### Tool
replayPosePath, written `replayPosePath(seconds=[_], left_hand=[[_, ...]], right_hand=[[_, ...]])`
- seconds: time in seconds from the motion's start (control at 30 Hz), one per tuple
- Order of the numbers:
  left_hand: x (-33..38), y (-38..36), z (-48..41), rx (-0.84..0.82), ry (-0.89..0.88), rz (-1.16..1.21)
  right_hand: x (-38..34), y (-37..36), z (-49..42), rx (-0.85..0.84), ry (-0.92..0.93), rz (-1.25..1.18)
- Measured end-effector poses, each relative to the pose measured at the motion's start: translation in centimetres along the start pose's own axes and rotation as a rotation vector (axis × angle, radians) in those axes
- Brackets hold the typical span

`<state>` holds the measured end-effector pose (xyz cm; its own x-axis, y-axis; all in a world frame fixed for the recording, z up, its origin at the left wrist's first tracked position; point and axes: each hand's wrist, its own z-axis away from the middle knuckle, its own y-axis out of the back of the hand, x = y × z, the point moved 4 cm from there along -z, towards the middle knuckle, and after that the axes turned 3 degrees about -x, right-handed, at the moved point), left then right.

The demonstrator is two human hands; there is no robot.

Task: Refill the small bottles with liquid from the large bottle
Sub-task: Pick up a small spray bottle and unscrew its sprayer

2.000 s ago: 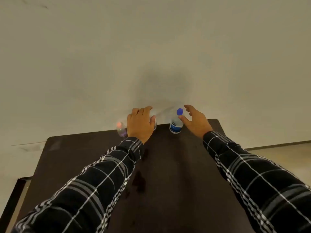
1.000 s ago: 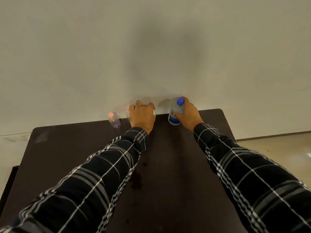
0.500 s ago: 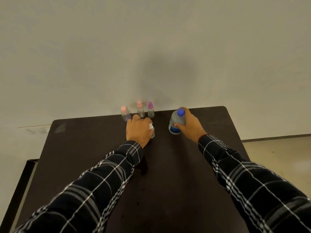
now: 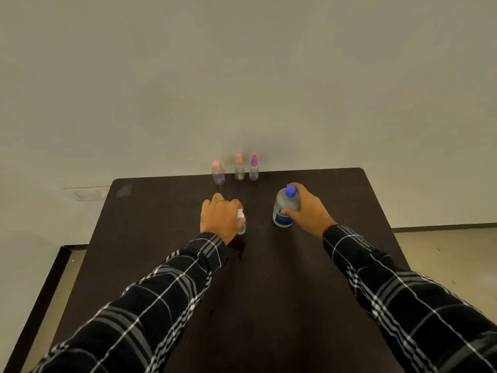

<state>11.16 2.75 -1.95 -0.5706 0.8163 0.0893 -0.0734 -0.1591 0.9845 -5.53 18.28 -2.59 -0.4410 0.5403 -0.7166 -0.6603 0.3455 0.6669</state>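
My bench [image 4: 269, 292]: dark, matt, smooth. Large bottle [image 4: 285, 208]: clear plastic, slightly glossy, blue plastic cap. My sleeves [image 4: 150, 305]: woven plaid cloth.

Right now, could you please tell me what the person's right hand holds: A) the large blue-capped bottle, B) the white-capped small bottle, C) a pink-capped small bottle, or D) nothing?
A: the right hand is wrapped round the large blue-capped bottle, which it holds upright.
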Motion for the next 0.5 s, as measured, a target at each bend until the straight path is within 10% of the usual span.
replayPosePath(seconds=[0.5], left_hand=[[-1.5, -2.1, 4.1, 0.091, 0.082, 0.1]], right_hand=[[0.6, -3.2, 3.7, -0.036, 0.003, -0.04]])
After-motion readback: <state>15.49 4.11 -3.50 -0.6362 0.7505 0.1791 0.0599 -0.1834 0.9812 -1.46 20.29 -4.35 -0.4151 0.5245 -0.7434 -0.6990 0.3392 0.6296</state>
